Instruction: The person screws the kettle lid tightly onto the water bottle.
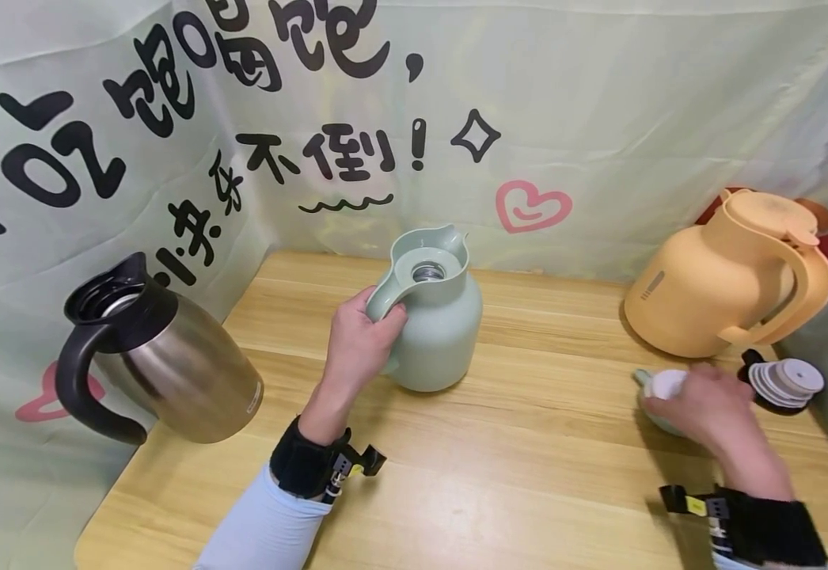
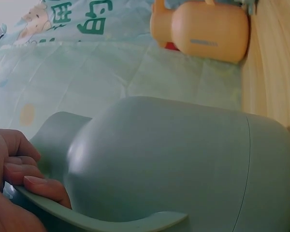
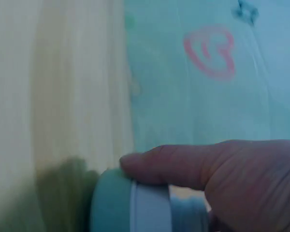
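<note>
At the middle of the table stands a pale green thermos jug, its top uncovered so the round mouth shows. My left hand grips the jug's handle near its upper end, the fingers curled round it in the left wrist view. Over on the right, my right hand holds a green jug lid with its white inner side turned up, low over the table. In the right wrist view the thumb lies along the edge of this lid; the other fingers are mostly hidden.
A steel thermos jug with a black handle and uncovered mouth stands at the left. An orange jug with its lid on stands at the back right. Before it lies a black lid with a white stopper. Printed cloth hangs behind the table.
</note>
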Demonstrator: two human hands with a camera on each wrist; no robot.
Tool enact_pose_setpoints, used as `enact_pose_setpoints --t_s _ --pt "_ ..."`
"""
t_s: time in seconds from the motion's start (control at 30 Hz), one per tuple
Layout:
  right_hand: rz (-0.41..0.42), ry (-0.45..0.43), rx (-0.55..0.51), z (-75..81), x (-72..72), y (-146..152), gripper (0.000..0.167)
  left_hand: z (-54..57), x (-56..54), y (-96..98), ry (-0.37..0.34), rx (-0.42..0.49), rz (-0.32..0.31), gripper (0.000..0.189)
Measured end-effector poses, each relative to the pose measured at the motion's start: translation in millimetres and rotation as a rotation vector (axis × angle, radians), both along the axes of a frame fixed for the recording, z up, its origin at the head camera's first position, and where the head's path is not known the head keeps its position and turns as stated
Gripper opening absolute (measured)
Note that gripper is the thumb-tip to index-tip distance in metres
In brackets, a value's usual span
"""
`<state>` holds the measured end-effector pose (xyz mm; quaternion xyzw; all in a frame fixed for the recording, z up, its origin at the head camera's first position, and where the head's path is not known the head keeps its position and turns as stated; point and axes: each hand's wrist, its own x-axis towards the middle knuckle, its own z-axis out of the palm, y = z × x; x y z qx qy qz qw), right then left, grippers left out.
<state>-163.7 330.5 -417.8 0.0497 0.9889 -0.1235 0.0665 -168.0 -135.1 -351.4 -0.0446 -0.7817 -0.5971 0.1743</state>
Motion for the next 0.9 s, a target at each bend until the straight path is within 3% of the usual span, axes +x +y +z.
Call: enact_pose_setpoints --t_s 0.07,0.13,0.27,0.43,0.57,0.8,0.9 --pt "0.087 0.121 -0.039 -6.1 -0.8 -26.0 0.080 -0.1 0.0 0.1 0.001 -0.002 0.000 0.013" --pt "0.166 0.184 -0.092 -10.1 -2.7 -50.6 0.081 0.2 0.4 0.3 0.002 -0.001 -0.001 0.015" --pt "0.288 0.200 -0.168 -13.1 -7.0 -88.5 0.089 0.7 0.7 0.7 -0.002 0.002 0.001 0.015" --pt "0.409 0.236 -0.193 -17.0 -11.8 -114.0 0.085 1.2 0.3 0.1 -0.007 -0.003 0.006 0.016" --pt "0.426 0.223 -0.246 -21.5 -14.6 -118.8 0.095 1.4 0.6 0.4 -0.008 0.002 0.006 0.016" --pt "0.346 0.127 -0.359 -30.6 -19.2 -97.4 0.124 1.0 0.4 2.1 -0.018 0.010 0.004 0.013" --pt "0.346 0.109 -0.399 -37.5 -20.9 -87.2 0.122 0.6 0.0 3.2 -0.021 0.013 0.002 0.014"
